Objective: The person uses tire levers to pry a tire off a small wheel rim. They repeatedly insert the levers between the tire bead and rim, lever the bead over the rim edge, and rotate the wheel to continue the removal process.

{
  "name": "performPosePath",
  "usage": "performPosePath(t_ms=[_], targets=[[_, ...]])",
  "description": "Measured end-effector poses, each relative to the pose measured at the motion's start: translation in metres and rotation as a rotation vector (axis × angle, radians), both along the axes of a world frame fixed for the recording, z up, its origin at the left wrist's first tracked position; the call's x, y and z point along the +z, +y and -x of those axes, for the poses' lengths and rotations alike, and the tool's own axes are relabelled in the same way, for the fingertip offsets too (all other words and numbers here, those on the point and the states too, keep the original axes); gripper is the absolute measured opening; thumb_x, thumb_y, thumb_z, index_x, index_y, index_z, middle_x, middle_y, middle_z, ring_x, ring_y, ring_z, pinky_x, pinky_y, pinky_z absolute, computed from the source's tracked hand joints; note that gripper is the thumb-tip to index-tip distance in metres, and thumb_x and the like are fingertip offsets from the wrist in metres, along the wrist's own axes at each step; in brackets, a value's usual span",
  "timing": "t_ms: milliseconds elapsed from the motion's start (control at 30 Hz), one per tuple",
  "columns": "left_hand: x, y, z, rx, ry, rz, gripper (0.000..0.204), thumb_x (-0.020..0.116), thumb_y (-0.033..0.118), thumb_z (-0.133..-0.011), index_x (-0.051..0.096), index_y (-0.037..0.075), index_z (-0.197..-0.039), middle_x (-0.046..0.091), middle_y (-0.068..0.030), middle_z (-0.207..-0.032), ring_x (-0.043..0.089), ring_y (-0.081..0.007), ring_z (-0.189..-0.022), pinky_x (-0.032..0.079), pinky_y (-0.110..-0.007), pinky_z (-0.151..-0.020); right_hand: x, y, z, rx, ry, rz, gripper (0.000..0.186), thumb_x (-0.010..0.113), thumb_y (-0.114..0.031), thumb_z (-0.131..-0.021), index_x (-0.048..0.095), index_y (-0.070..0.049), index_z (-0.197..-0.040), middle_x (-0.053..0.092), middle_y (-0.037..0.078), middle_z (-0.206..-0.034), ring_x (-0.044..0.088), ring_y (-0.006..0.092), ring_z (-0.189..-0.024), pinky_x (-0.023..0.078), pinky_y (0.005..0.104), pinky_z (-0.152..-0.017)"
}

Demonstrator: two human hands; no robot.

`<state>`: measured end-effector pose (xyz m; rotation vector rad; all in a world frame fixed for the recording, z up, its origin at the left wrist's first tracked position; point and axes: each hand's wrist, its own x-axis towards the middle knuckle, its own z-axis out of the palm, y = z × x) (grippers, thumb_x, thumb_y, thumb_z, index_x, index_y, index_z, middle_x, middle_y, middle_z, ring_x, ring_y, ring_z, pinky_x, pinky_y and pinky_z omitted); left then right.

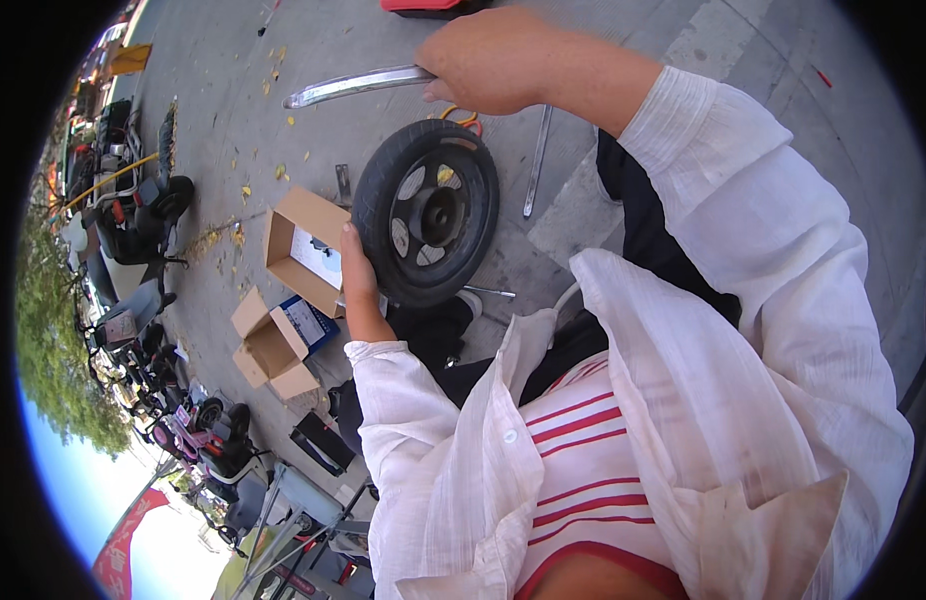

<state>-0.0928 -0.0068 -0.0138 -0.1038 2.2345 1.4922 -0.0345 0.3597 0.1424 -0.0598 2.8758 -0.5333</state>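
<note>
A small black wheel (419,214) with its tyre fitted is in front of me, its spoked side and hub facing me. My left hand (359,282) grips the left side of the tyre, with some of its fingers hidden. Above the wheel, my right hand (491,62) is closed around one end of a shiny metal tyre lever (358,86). The lever's free end points left and stays apart from the tyre. To the right of the wheel, a second long metal lever (537,165) lies on the pavement.
Two open cardboard boxes, one upper (305,222) and one lower (264,345), sit left of the wheel. A blue box (309,325) lies beside them. A thin metal tool (491,291) is near my legs. Parked scooters (143,215) line the left, and a red case (423,5) is at the top.
</note>
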Motion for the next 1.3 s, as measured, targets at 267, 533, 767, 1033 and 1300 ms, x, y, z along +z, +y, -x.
performPosePath(t_ms=[267, 533, 767, 1033, 1300], targets=[[-0.005, 0.009, 0.001, 0.008, -0.063, -0.156, 0.057, 0.032, 0.046, -0.104, 0.050, 0.001, -0.134, 0.055, -0.0129, -0.131, 0.052, -0.0237, -0.119, 0.037, -0.034, -0.105, 0.005, -0.024, 0.015, 0.033, 0.025, 0.079, 0.019, 0.067, -0.013, -0.072, 0.075, -0.004, -0.087, 0.071, 0.018, -0.088, 0.070, 0.0331, -0.083, 0.054, 0.0457, -0.065], [-0.002, 0.018, 0.004, -0.112, 0.116, 0.157, 0.055, 0.042, 0.040, -0.102, 0.046, -0.001, -0.138, 0.056, -0.0189, -0.129, 0.052, -0.0274, -0.119, 0.037, -0.034, -0.103, 0.003, -0.020, 0.024, 0.083, 0.059, 0.083, 0.020, 0.065, -0.017, -0.076, 0.075, -0.003, -0.087, 0.072, 0.018, -0.089, 0.070, 0.0333, -0.084, 0.055, 0.0457, -0.066], [-0.005, 0.032, 0.002, -0.078, 0.228, 0.284, 0.060, 0.047, 0.044, -0.100, 0.046, -0.002, -0.138, 0.055, -0.0227, -0.131, 0.053, -0.0310, -0.121, 0.037, -0.035, -0.104, 0.012, -0.028, 0.019, 0.036, 0.043, 0.032, 0.027, 0.064, -0.005, -0.076, 0.075, -0.013, -0.100, 0.071, 0.010, -0.094, 0.069, 0.0273, -0.085, 0.053, 0.0470, -0.064], [-0.007, 0.036, 0.011, -0.081, 0.254, 0.324, 0.064, 0.045, 0.047, -0.099, 0.046, -0.004, -0.137, 0.054, -0.0256, -0.132, 0.052, -0.0344, -0.123, 0.037, -0.037, -0.105, 0.002, -0.021, 0.016, 0.050, 0.079, 0.051, 0.022, 0.067, -0.011, -0.079, 0.075, -0.012, -0.100, 0.072, 0.010, -0.093, 0.069, 0.0257, -0.082, 0.054, 0.0425, -0.067], [-0.008, 0.037, 0.012, -0.052, 0.242, 0.308, 0.064, 0.047, 0.047, -0.098, 0.047, -0.004, -0.137, 0.055, -0.0257, -0.132, 0.052, -0.0347, -0.123, 0.037, -0.037, -0.105, -0.002, -0.014, 0.014, 0.063, 0.074, 0.081, 0.027, 0.067, -0.027, -0.078, 0.074, -0.003, -0.086, 0.071, 0.018, -0.087, 0.070, 0.0334, -0.082, 0.055, 0.0451, -0.069]])
